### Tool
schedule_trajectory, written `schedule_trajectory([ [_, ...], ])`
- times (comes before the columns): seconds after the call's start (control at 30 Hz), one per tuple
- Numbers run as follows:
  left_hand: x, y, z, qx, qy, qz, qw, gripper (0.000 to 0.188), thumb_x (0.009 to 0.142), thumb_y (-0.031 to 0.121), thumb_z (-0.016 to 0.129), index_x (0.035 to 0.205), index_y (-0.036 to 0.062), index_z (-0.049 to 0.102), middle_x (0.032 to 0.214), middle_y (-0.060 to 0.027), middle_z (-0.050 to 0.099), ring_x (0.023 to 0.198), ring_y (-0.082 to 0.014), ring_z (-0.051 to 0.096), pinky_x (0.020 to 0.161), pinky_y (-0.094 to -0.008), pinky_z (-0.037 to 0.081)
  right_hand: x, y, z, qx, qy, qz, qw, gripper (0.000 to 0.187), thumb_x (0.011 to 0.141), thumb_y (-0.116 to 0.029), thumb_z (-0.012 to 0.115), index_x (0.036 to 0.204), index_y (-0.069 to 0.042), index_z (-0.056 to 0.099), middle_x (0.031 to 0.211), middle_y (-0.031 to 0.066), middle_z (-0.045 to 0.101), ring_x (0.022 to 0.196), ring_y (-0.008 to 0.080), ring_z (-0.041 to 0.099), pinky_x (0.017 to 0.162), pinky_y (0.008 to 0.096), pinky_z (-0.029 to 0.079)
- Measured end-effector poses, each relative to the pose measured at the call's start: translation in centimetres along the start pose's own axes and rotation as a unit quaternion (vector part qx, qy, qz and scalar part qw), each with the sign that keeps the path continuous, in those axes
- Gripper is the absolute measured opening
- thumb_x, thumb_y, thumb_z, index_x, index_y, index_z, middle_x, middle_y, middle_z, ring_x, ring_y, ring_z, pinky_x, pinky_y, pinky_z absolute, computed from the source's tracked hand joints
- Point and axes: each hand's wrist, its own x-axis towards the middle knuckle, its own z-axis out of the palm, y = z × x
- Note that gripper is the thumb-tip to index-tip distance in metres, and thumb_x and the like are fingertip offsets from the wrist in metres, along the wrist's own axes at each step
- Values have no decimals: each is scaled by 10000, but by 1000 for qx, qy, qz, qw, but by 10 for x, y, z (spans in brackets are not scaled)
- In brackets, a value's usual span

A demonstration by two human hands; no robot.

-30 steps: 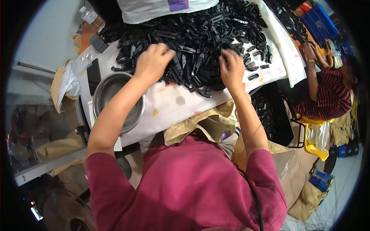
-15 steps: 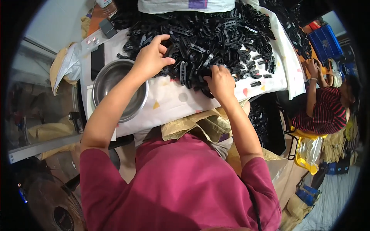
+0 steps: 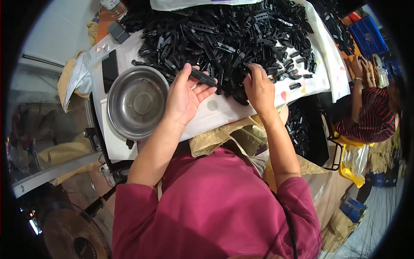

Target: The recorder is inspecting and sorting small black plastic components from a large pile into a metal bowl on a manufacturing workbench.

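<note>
A big heap of black plastic parts (image 3: pixel 233 39) covers the white table cover (image 3: pixel 215 112). My left hand (image 3: pixel 185 97) is palm up at the heap's near edge, with one long black plastic part (image 3: pixel 202 77) held between thumb and fingers. My right hand (image 3: pixel 258 88) rests fingers-down on the heap's near right edge, touching the parts; whether it grips one is hidden. An empty steel bowl (image 3: pixel 137 102) sits just left of my left hand.
A black phone (image 3: pixel 110 64) lies beyond the bowl. Another person in a striped top (image 3: pixel 373 116) sits at the right by blue crates (image 3: pixel 366 36). A tan sack (image 3: pixel 233 136) lies over my lap. A fan (image 3: pixel 73 235) stands low left.
My left hand came back out of the heap toward me, turned palm up and now holds a black part. My right hand slid a little toward the near edge.
</note>
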Motion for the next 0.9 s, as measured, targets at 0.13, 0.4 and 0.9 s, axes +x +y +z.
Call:
schedule_trajectory([
  [0.13, 3, -9, -3, 47, -10, 17, 999, 379, 891, 358, 527, 1122, 60, 492, 992, -96, 560, 915, -259, 588, 809, -365, 500, 8, -14, -17, 218, 39, 72, 972, 246, 809, 0, 564, 1055, -18, 560, 912, 88, 592, 644, 158, 580, 572, 259, 468],
  [0.4, 3, -19, 10, 48, 1, 82, 995, 348, 863, 284, 598, 1106, 39, 550, 948, -43, 577, 837, -151, 570, 781, -292, 496, 13, 13, 14, 135, -7, 93, 986, 223, 850, -20, 539, 1066, -7, 594, 857, 116, 626, 622, 149, 622, 523, 248, 482],
  [0.9, 10, -37, 4, 5, 15, 63, 998, 312, 869, 245, 593, 1093, 31, 560, 979, -38, 578, 869, -155, 568, 824, -309, 481, 23, -9, -9, 534, 12, 356, 766, 171, 858, 23, 507, 1022, 48, 547, 879, 119, 600, 762, 207, 644, 609, 304, 570],
])
